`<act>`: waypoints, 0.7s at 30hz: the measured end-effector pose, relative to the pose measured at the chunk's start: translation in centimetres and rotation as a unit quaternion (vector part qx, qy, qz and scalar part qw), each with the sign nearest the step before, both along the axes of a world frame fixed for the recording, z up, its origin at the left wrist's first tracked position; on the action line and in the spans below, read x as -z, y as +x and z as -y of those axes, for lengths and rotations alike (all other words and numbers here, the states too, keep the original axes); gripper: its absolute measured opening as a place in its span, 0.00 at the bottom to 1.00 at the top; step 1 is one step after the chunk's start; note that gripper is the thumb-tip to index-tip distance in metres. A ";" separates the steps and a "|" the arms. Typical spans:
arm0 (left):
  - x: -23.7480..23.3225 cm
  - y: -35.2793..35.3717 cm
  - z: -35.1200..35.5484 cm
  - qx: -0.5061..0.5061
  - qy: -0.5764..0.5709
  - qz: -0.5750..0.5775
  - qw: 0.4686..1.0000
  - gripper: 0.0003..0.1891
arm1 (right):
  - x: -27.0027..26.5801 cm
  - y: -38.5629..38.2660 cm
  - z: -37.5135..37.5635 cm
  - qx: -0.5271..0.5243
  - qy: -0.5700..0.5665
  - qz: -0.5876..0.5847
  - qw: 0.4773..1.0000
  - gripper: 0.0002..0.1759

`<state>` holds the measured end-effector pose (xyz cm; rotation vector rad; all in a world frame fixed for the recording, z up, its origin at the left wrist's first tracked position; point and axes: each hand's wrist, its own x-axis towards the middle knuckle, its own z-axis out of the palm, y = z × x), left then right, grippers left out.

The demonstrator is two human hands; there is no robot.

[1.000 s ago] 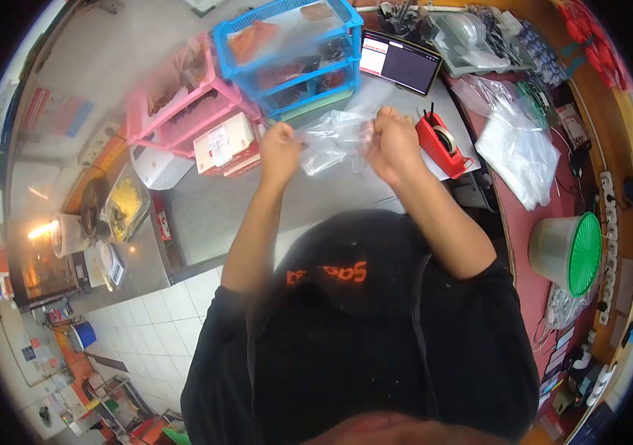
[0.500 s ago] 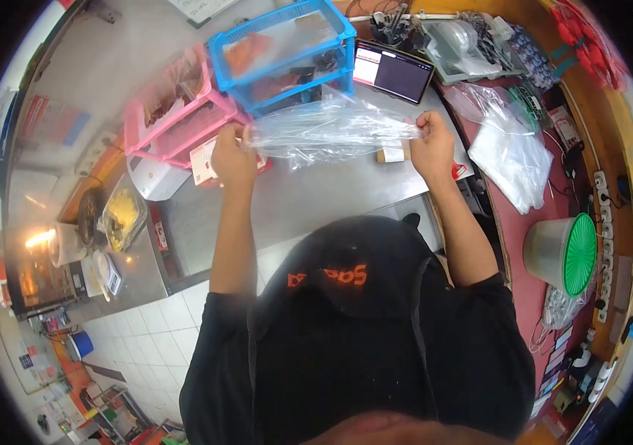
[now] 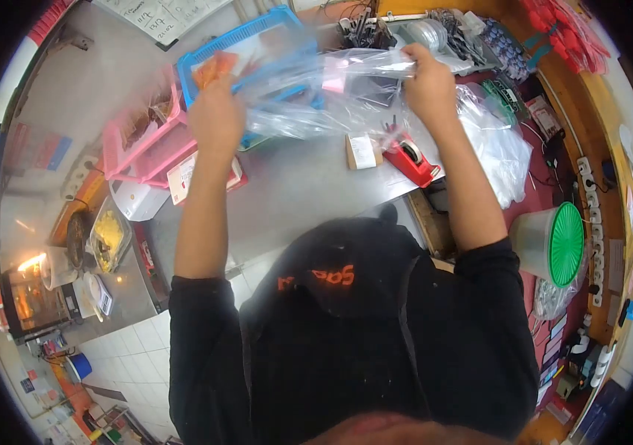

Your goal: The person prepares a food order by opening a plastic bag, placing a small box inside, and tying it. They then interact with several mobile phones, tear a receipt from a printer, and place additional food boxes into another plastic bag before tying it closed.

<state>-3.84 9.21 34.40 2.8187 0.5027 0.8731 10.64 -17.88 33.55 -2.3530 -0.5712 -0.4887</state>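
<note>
A clear plastic bag (image 3: 294, 119) is stretched in the air between my two hands, above the metal counter (image 3: 279, 185). My left hand (image 3: 216, 115) is closed on one end of it, in front of the blue tray rack (image 3: 198, 55). The other end is pinched in my right hand (image 3: 429, 85), near the tablet, which shows dimly through the film. Beneath the bag lie a small brown box with a white label (image 3: 362, 150) and a red tape dispenser (image 3: 411, 159). The bag's folds are partly blurred.
A pink tray rack (image 3: 153, 152) stands at the left, beside a red and white box (image 3: 183, 178). More clear bags (image 3: 505, 159) lie on the red surface at the right, with a green-lidded tub (image 3: 554, 241). A food tray (image 3: 109, 233) sits far left.
Both hands have risen away from me, the left also leftward, pulling the bag wider and higher. The tape dispenser and labelled box now show more below it. My view has shifted slightly.
</note>
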 end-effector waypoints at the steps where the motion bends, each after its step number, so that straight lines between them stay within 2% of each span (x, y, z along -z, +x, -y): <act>1: -0.4 0.3 0.7 -0.004 0.001 -0.002 1.000 0.11 | -0.7 0.4 0.2 -0.004 0.001 -0.002 1.000 0.16; 3: -1.0 1.5 3.8 -0.017 0.149 0.122 0.981 0.13 | -1.8 1.6 0.7 -0.018 0.019 0.016 1.000 0.15; 4: -0.7 1.5 6.1 0.104 0.138 0.100 0.980 0.14 | -2.0 2.4 0.8 -0.021 0.020 0.018 0.999 0.15; 5: -0.1 1.8 8.4 0.223 0.123 0.076 0.964 0.16 | -2.2 3.3 0.9 -0.110 0.094 -0.040 0.989 0.14; 6: 0.3 3.2 10.7 0.327 0.052 0.084 0.940 0.14 | -2.4 4.0 0.9 -0.198 0.165 -0.098 0.961 0.13; 7: 0.8 4.3 12.2 0.425 -0.021 0.092 0.900 0.15 | -3.6 3.4 0.7 -0.256 0.297 -0.235 0.890 0.12; 8: 4.2 6.0 11.0 0.405 -0.057 -0.040 0.912 0.16 | -4.6 4.1 1.6 -0.263 0.294 -0.237 0.888 0.12; 9: 7.3 7.8 9.4 0.378 -0.092 -0.170 0.906 0.18 | -5.5 5.2 2.9 -0.269 0.332 -0.299 0.853 0.13; 10: 7.5 8.6 8.4 0.346 -0.077 -0.305 0.884 0.17 | -6.2 6.3 4.0 -0.272 0.369 -0.358 0.814 0.13; 11: 7.2 9.4 7.7 0.309 -0.061 -0.432 0.845 0.17 | -6.8 7.1 4.6 -0.245 0.331 -0.327 0.850 0.14; 12: 6.5 10.1 7.9 0.305 -0.058 -0.428 0.849 0.17 | -6.8 8.2 5.3 -0.251 0.331 -0.323 0.850 0.14; 13: 6.0 10.5 8.3 0.291 -0.017 -0.455 0.841 0.15 | -6.4 9.3 6.0 -0.163 0.205 -0.179 0.948 0.15; 14: 5.7 10.6 8.9 0.276 0.020 -0.484 0.830 0.14 | -6.0 10.0 6.6 -0.067 0.068 -0.029 0.995 0.16; 15: 5.2 10.7 9.4 0.273 0.017 -0.486 0.830 0.14 | -6.5 9.3 6.8 -0.051 0.054 0.120 0.990 0.15; 16: 4.4 10.9 9.9 0.291 -0.008 -0.462 0.838 0.13 | -7.4 8.2 6.8 -0.054 0.054 0.117 0.990 0.15; 17: 3.6 11.3 10.2 0.307 -0.032 -0.437 0.845 0.12 | -8.4 7.0 6.7 -0.187 0.031 0.222 0.956 0.13; 18: 3.0 11.8 10.4 0.304 -0.032 -0.440 0.844 0.12 | -8.8 6.8 6.5 -0.312 0.010 0.320 0.894 0.12; 19: 2.5 12.1 10.7 0.317 -0.042 -0.424 0.847 0.15 | -8.0 7.4 6.0 -0.313 0.014 0.313 0.897 0.12; 20: 2.0 12.1 11.1 0.332 -0.054 -0.412 0.847 0.19 | -6.4 8.1 5.4 -0.442 -0.069 0.209 0.870 0.16; 21: 0.6 12.1 11.6 0.335 -0.057 -0.424 0.840 0.19 | -5.0 9.1 5.3 -0.557 -0.145 0.097 0.812 0.20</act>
